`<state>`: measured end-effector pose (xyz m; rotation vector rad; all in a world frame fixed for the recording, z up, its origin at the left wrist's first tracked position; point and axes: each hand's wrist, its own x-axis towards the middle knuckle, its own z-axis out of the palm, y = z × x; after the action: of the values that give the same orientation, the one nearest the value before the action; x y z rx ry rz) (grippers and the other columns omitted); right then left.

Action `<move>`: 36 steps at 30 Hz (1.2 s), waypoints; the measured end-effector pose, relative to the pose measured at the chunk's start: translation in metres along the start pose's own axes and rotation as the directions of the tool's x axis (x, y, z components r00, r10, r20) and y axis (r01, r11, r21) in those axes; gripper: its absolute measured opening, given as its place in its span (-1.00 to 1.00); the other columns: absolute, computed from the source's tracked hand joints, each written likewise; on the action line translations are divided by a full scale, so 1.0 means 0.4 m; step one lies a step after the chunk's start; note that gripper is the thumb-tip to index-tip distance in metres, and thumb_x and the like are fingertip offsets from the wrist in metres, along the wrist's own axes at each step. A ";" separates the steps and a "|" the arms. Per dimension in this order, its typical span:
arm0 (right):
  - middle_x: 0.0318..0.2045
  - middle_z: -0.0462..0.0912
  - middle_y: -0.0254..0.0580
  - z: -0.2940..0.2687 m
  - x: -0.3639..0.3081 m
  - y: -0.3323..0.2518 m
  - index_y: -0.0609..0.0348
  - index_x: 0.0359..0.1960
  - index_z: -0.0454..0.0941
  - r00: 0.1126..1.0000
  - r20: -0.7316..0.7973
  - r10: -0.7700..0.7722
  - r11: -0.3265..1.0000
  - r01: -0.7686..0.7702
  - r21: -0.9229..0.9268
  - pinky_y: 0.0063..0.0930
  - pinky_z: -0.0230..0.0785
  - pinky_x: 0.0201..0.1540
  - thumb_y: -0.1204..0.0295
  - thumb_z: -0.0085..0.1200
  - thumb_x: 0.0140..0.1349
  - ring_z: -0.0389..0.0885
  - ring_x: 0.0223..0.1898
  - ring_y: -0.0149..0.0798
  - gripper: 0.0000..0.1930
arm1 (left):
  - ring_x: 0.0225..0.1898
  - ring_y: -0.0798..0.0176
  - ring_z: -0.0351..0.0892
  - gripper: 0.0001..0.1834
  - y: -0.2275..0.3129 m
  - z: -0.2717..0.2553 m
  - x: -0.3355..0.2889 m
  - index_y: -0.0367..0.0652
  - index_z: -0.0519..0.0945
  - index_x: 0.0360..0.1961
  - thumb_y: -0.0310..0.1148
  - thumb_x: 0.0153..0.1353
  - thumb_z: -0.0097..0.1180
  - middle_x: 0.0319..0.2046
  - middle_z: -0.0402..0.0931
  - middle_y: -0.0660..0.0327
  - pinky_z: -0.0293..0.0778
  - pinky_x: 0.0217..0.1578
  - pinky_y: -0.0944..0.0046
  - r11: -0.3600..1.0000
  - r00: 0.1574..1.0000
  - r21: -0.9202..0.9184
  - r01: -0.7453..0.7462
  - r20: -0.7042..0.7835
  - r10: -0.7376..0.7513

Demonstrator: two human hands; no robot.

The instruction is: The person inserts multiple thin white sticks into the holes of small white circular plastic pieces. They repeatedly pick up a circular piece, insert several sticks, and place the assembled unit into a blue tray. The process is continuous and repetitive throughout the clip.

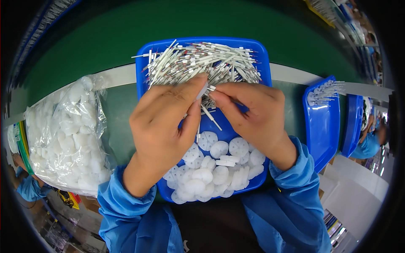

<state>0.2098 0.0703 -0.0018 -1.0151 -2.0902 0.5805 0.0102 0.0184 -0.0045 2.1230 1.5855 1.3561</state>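
Over a blue tray (231,127) of rods (185,63) and discs (202,176), a worker's left hand (162,118) is pinching a white disc (202,91); the right hand (255,111) is gripping a small white piece (211,88) in closed fingers.

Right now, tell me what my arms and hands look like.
Your left sleeve and right sleeve are long, bright blue and creased, with a slight sheen and gathered cuffs. Your left hand and right hand are bare, with no gloves, rings or bracelets visible.
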 end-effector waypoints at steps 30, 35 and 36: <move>-0.20 0.77 -0.26 -0.042 0.006 0.008 0.31 0.14 0.68 0.985 0.159 0.071 0.746 -0.158 0.647 -0.48 0.57 -0.06 0.65 0.38 0.30 0.72 -0.19 -0.44 -0.63 | 0.04 -0.01 0.69 -0.39 -0.004 -0.009 0.011 -0.22 0.74 0.09 -0.54 -0.09 0.61 0.07 0.72 0.04 0.58 0.04 0.09 0.968 0.991 -0.210 -0.136 -0.047 0.129; -0.11 0.78 -0.20 -0.052 0.008 0.001 0.37 0.14 0.63 0.977 0.204 0.062 0.705 -0.187 0.684 -0.49 0.60 -0.02 0.69 0.34 0.33 0.76 -0.13 -0.42 -0.65 | 0.03 -0.03 0.70 -0.40 -0.003 -0.002 0.009 -0.24 0.76 0.09 -0.54 -0.08 0.60 0.06 0.73 0.04 0.59 0.03 0.09 0.965 0.986 -0.204 -0.163 -0.056 0.154; -0.09 0.79 -0.19 -0.053 0.006 0.001 0.38 0.14 0.63 0.975 0.209 0.070 0.708 -0.196 0.679 -0.50 0.61 -0.01 0.69 0.33 0.34 0.76 -0.12 -0.42 -0.66 | 0.03 -0.03 0.70 -0.41 -0.003 -0.002 0.009 -0.25 0.76 0.09 -0.53 -0.07 0.60 0.06 0.74 0.04 0.59 0.03 0.09 0.964 0.986 -0.205 -0.168 -0.052 0.161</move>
<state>0.2253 0.0743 0.0123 -0.6737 -1.6832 1.4486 0.0089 0.0215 -0.0028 2.1521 1.2375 1.5433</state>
